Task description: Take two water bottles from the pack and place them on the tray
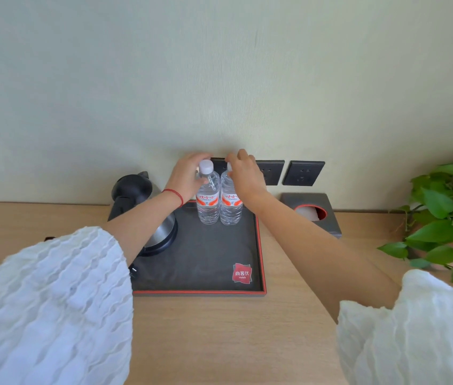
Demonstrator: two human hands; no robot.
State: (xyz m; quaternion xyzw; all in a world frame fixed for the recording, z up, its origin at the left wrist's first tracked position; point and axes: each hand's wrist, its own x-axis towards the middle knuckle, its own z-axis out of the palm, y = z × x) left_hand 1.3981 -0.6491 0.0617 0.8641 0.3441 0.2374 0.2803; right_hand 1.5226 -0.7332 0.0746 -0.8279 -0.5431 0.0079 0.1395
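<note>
Two water bottles (219, 202) stand upright, touching, at the tray's (258, 245) twelve o'clock edge, left hand (188, 177) and right hand (244, 176) fingers curled around their necks.

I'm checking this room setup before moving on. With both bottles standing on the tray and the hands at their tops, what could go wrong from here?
1. The left bottle and right bottle stand upright close together; a snag as the left hand or right hand lets go could topple both.
2. A falling bottle could hit the kettle on the tray.
3. The wall sockets sit just behind; a leak might reach them.
</note>
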